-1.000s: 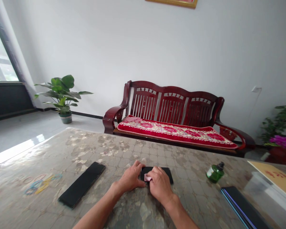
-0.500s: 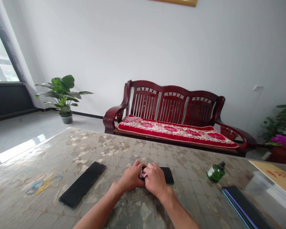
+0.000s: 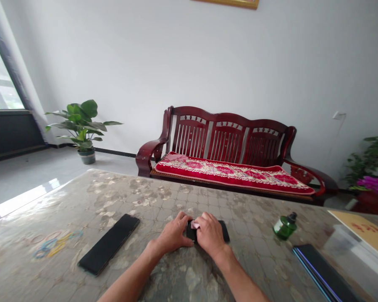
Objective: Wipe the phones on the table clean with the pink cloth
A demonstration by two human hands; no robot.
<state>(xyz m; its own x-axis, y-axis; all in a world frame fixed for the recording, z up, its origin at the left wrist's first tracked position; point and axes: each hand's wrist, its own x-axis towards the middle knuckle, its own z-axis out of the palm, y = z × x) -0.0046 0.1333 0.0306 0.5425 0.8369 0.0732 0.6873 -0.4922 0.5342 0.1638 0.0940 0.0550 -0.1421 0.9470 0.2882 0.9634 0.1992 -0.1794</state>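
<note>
A black phone [image 3: 223, 231] lies flat on the patterned table [image 3: 145, 197] in front of me. My left hand [image 3: 173, 233] grips its left end, fingers curled around the edge. My right hand [image 3: 209, 234] presses a small pink cloth [image 3: 195, 225] onto the phone's screen, fingers closed over the cloth. Most of the phone is hidden under both hands.
A second black phone [image 3: 108, 243] lies to the left, with coloured rubber bands [image 3: 52, 244] beyond it. A green bottle [image 3: 284, 227] lies on its side at the right, a third dark phone [image 3: 321, 272] near the right edge. A red wooden bench [image 3: 227, 157] stands behind the table.
My right hand with the pink cloth slid left across the phone, then back up and slightly right. My left hand has stayed on the phone's left end.
</note>
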